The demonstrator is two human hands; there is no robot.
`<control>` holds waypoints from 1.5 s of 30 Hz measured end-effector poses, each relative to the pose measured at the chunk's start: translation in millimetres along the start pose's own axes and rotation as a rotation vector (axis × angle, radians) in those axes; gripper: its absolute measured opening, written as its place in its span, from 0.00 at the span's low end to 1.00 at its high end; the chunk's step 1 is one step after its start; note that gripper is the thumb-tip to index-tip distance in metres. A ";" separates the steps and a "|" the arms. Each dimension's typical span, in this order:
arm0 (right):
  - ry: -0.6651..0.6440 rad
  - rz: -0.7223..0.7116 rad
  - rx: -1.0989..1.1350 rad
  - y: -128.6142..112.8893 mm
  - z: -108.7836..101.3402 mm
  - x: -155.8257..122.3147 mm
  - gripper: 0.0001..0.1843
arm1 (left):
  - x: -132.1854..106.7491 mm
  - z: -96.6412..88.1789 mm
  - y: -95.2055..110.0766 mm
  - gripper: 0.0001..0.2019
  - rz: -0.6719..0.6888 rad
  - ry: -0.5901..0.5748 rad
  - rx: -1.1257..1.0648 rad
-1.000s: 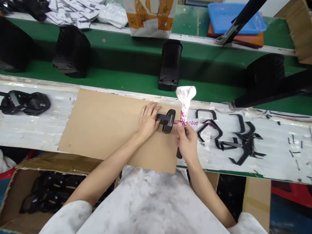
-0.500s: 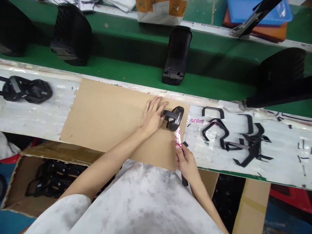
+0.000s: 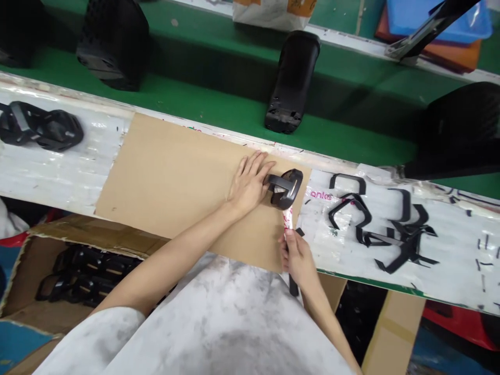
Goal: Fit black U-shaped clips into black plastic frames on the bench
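My left hand (image 3: pixel 250 182) lies on a brown cardboard sheet (image 3: pixel 167 172), fingers stretched out and apart. Its index-finger side meets the left end of a black plastic bracket (image 3: pixel 280 182); whether the thumb grips it is hidden. The fingers of my right hand (image 3: pixel 299 258) are wrapped round a tool with a tape-wrapped handle (image 3: pixel 288 217), white with pink print, its black butt showing below the hand. The handle's upper end runs up to the dark rounded shape at the bracket, where the tool's head cannot be told apart from it.
Loose black angular strips (image 3: pixel 406 234) lie on the white bench covering (image 3: pixel 320 250) at right. Black plastic parts (image 3: pixel 42 125) sit at left. Black housings (image 3: pixel 292 83) stand on the green shelf (image 3: pixel 219 109) behind. An open carton (image 3: pixel 21 281) holds black parts below left.
The whole view has shifted slightly. Both hands, the bracket and the tool keep nearly the same places on the cardboard.
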State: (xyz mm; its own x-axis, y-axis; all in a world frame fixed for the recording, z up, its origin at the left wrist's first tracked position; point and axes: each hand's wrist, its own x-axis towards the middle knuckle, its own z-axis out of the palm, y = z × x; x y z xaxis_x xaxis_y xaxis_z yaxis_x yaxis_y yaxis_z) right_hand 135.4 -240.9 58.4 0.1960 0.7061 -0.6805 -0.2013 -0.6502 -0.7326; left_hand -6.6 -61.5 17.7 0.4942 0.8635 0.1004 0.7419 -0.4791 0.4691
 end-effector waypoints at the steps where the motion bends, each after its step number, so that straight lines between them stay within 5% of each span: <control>1: 0.002 0.011 -0.006 -0.9 -1.5 -0.3 0.35 | 0.2 -0.4 0.3 0.28 -0.004 -0.002 -0.005; 6: 0.170 -0.164 0.057 -2.1 -1.8 -4.0 0.35 | 0.6 -0.7 0.0 0.29 0.002 0.002 -0.018; 10: 0.010 0.036 -0.061 -4.3 -4.1 1.9 0.37 | 0.8 0.9 -1.0 0.27 -0.003 0.013 -0.002; 15: 0.173 -0.079 0.022 5.7 -3.1 1.0 0.37 | 1.4 4.1 -0.6 0.23 0.000 0.054 0.024; 19: 0.108 0.041 0.102 6.5 -2.4 -5.8 0.33 | 1.3 4.5 -1.0 0.23 0.005 0.058 0.023; 24: 0.216 -0.255 0.299 -8.8 -0.3 -7.6 0.30 | 1.4 2.1 -0.8 0.24 0.002 0.043 0.003; 26: 0.157 -0.181 0.193 -8.7 2.6 -2.0 0.35 | 2.0 1.8 -0.5 0.23 -0.010 0.048 -0.016; 29: -0.010 0.110 0.003 -7.3 0.4 3.3 0.37 | 2.6 2.4 -0.7 0.23 -0.017 0.056 -0.036; 31: 0.019 0.094 0.035 -8.3 -3.2 1.3 0.35 | 2.7 2.3 -0.9 0.23 -0.009 0.052 -0.036; 35: 0.183 -0.199 0.187 -8.0 -0.8 -1.7 0.35 | 2.2 -0.9 -0.3 0.25 -0.008 0.039 -0.041; 40: -0.069 0.116 -0.033 -8.3 -5.2 10.2 0.38 | 2.1 -1.7 -1.5 0.26 -0.007 0.039 -0.074; 45: 0.111 -0.157 -0.140 -23.2 -37.5 14.4 0.34 | 2.9 -4.0 -6.4 0.21 -0.011 0.085 -0.252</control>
State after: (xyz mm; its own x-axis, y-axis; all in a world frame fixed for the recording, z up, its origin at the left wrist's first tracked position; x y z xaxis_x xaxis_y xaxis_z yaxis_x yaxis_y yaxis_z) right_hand 178.9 -226.2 65.1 0.3206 0.7713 -0.5498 -0.0264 -0.5730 -0.8191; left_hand -11.7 -55.3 18.5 0.4388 0.8838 0.1621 0.6059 -0.4243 0.6729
